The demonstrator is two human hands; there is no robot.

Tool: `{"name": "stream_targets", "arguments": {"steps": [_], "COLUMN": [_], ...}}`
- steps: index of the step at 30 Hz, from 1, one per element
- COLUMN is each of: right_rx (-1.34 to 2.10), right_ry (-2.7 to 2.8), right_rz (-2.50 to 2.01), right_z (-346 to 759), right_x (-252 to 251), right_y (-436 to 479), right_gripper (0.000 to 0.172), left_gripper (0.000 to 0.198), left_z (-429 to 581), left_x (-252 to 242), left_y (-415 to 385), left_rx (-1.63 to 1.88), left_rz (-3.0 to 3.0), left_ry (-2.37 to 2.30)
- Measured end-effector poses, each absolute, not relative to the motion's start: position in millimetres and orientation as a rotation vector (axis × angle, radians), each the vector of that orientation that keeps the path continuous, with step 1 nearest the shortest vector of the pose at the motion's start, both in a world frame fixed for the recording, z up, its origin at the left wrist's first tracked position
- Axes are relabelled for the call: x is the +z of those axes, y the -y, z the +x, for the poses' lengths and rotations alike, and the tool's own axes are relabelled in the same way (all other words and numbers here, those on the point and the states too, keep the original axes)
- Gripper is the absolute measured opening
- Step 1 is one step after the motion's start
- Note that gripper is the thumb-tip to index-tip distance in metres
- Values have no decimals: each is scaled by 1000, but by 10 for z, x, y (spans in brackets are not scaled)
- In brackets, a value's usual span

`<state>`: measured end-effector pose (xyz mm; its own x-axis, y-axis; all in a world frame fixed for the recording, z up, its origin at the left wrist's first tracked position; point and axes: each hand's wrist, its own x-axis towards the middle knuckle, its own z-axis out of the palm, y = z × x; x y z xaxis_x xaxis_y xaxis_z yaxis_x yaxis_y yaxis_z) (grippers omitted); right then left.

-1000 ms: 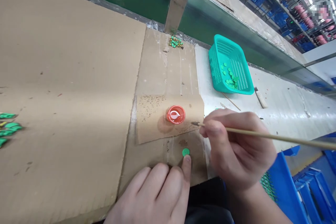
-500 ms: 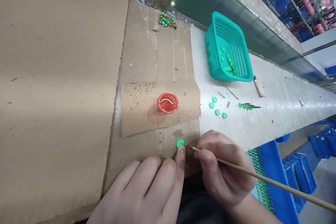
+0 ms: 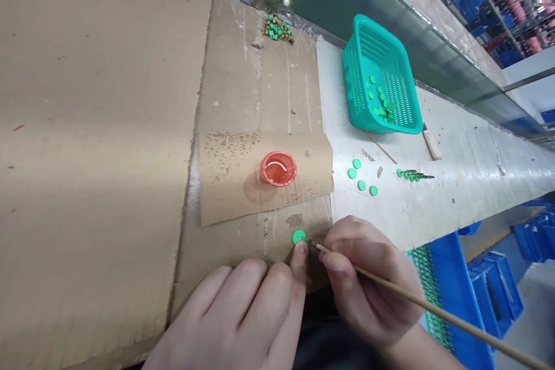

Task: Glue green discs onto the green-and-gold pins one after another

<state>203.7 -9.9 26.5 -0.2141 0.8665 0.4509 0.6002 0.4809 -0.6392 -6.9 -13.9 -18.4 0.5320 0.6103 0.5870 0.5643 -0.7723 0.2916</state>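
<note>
A small round green disc with tiny dark marks lies on the cardboard in front of me. The index fingertip of my left hand presses on its near edge, while the other fingers stay curled. My right hand pinches a thin wooden-handled paintbrush close to its tip. That dark tip meets the disc's right edge, and the long handle slants down to the right. Beyond my hands, a small red cup of liquid stands on a loose piece of cardboard.
A teal basket with green discs inside stands at the back right. Several loose discs, a thin stick, a knife and a row of green pieces lie nearby. Small green-and-gold parts are heaped behind. A blue crate sits right.
The brush tip has come slightly left, from just beside the green disc to its edge. My left fingertip stays pressed on the disc. The view has shifted a little.
</note>
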Motion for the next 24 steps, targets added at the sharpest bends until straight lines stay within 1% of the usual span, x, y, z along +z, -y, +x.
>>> {"name": "stream_targets", "arguments": {"steps": [3, 5, 6, 9, 11, 13, 16, 20, 24], "right_rx": [429, 432, 436, 464, 520, 623, 737, 776, 774], "right_ry": [2084, 2094, 2050, 1865, 1844, 1904, 2024, 2113, 2143], "right_rz": [-1174, -1138, -1118, -1174, -1250, -1246, -1114, -1074, -1117], "right_z": [2090, 2147, 2181, 2281, 2322, 2332, 2318, 2320, 2331], "right_x": [323, 320, 307, 258, 249, 265, 300, 308, 296], "right_y": [105, 140, 164, 214, 189, 111, -42, -153, -141], "right_gripper": [12, 13, 17, 35, 42, 41, 38, 39, 34], "left_gripper": [18, 24, 29, 43, 47, 46, 42, 40, 39], "left_z": [-88, -104, -110, -122, -128, -137, -152, -168, -179], "left_x": [-186, -191, -194, -201, -196, -178, -124, -32, 55], "left_y": [144, 144, 142, 141, 147, 157, 162, 134, 82], "left_rx": [1035, 1016, 1009, 983, 960, 956, 929, 831, 768], "left_rz": [2723, 2752, 2766, 2781, 2776, 2752, 2723, 2733, 2695], "left_ry": [-1019, -999, -994, -1008, -1016, -1026, -1044, -1016, -997]}}
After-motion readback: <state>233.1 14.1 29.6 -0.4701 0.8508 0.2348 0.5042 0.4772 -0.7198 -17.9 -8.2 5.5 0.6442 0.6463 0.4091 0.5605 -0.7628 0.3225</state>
